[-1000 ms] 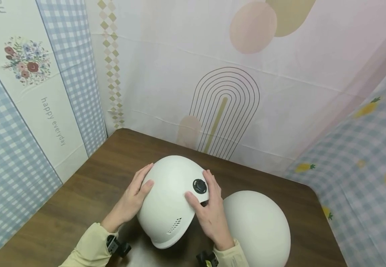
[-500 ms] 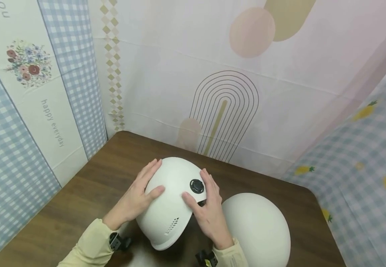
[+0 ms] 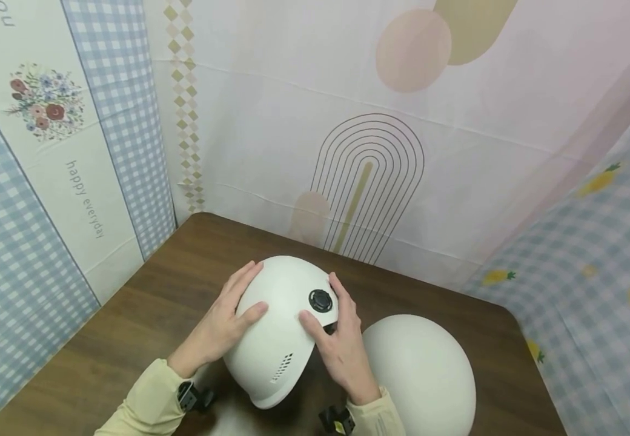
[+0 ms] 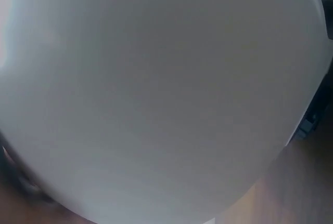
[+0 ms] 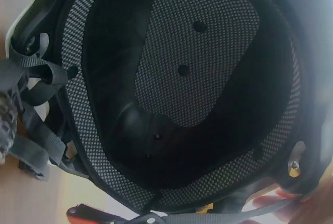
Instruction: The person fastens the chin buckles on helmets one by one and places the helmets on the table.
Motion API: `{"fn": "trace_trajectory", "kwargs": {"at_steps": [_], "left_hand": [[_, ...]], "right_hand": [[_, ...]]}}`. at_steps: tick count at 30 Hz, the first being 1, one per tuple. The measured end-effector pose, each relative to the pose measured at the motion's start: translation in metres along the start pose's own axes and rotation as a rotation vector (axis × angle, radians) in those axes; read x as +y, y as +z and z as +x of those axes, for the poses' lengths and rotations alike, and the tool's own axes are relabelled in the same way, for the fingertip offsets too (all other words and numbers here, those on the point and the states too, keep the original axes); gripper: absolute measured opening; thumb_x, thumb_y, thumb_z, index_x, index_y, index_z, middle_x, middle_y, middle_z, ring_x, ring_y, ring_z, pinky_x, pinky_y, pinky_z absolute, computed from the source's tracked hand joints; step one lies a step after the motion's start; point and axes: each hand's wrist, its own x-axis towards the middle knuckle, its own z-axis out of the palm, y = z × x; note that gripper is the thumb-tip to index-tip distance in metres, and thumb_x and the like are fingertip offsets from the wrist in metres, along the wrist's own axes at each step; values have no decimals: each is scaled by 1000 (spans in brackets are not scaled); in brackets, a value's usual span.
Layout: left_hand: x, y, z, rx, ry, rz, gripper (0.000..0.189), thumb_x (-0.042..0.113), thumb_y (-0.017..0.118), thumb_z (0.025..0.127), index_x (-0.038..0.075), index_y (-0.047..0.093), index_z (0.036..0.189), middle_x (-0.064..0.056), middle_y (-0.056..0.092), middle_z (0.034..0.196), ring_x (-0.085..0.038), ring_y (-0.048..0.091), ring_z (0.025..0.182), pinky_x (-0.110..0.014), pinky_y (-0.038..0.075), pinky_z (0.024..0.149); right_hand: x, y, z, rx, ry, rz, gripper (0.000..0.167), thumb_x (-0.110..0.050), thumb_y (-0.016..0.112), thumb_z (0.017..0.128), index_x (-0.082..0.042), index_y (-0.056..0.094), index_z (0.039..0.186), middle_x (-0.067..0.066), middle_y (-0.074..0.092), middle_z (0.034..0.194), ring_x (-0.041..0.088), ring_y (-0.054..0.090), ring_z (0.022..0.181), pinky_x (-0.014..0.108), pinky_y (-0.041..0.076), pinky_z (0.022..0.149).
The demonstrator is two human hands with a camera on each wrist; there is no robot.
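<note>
A white helmet point(image 3: 279, 321) is held tilted over the table in the head view. It has a round black fitting point(image 3: 320, 301) and a row of small slots point(image 3: 281, 368). My left hand point(image 3: 222, 324) holds the left side of the shell, thumb and fingers spread over it. Gripping the right edge, my right hand point(image 3: 342, 345) has its thumb on the outside beside the black fitting. The smooth shell point(image 4: 166, 89) fills the left wrist view. Facing the right wrist camera is the black padded inside point(image 5: 197, 52), with grey straps point(image 5: 44, 135) hanging at the left.
A second smooth white dome point(image 3: 421, 375) rests on the brown wooden table point(image 3: 157, 303), just right of my right forearm. Patterned cloth curtains point(image 3: 271, 121) hang behind the table and along both sides.
Over the last second my left hand has shifted farther over the shell, its thumb now more toward the middle. The helmet has turned slightly; the second dome has stayed in place.
</note>
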Motion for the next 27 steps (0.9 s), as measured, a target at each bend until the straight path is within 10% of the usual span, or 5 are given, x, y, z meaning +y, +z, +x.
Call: {"fn": "trace_trajectory", "kwargs": {"at_steps": [27], "left_hand": [[-10, -6, -14, 31, 3, -54, 63, 31, 55, 97, 21, 29, 154, -7, 26, 156, -36, 35, 136, -67, 34, 96]], "right_hand": [[-9, 4, 2, -75, -88, 0, 62, -48, 63, 91, -34, 39, 147, -15, 27, 155, 22, 23, 143, 64, 19, 107]]}}
